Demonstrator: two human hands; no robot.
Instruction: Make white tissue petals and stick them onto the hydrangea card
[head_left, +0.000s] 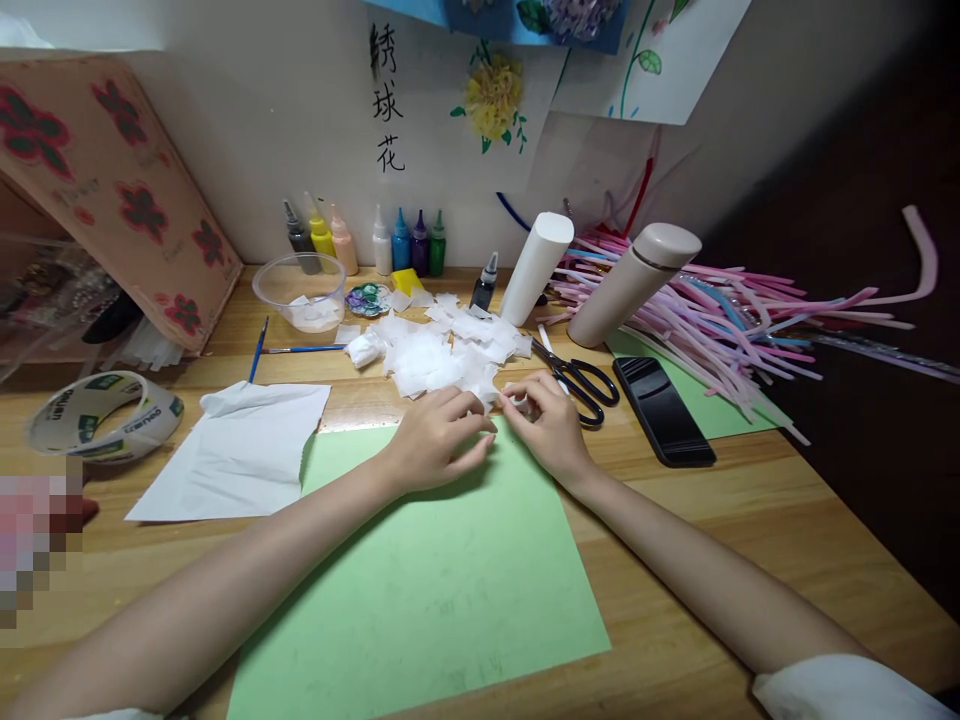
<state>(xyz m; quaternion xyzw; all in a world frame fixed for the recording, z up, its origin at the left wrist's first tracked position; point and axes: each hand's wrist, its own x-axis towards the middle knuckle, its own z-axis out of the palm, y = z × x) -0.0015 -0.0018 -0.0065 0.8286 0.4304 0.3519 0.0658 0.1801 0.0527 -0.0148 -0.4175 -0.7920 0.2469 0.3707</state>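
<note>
I see both bare hands close together, fingertips near but apart, at the far edge of a green sheet [450, 590]. My right hand [551, 430] pinches what looks like a small white scrap [523, 406] between thumb and fingers. My left hand [439, 440] has its fingers bent and thumb apart; from here I can't tell whether it grips anything. The heap of white paper bits [424, 355] lies right beyond my fingers, on the wooden table [810, 530].

For writing, the clearest is on the wall: three black handwritten characters, 绣球花, running down a white poster [431, 120], with a yellow flower [493, 97] mounted beside them. The tape roll [154, 430] at left carries printed lettering on green and white, at too steep an angle for me to read surely. Faint script on the flowered box [176, 220] is likewise beyond me. I can make out no brand on the row of paint bottles [401, 245], the white bottle [534, 270] or the beige flask [630, 290].

Near my right hand lie black-handled scissors [568, 368], then a dark-screened phone [664, 412]. A white tissue [247, 450] overlaps the sheet's left edge.
</note>
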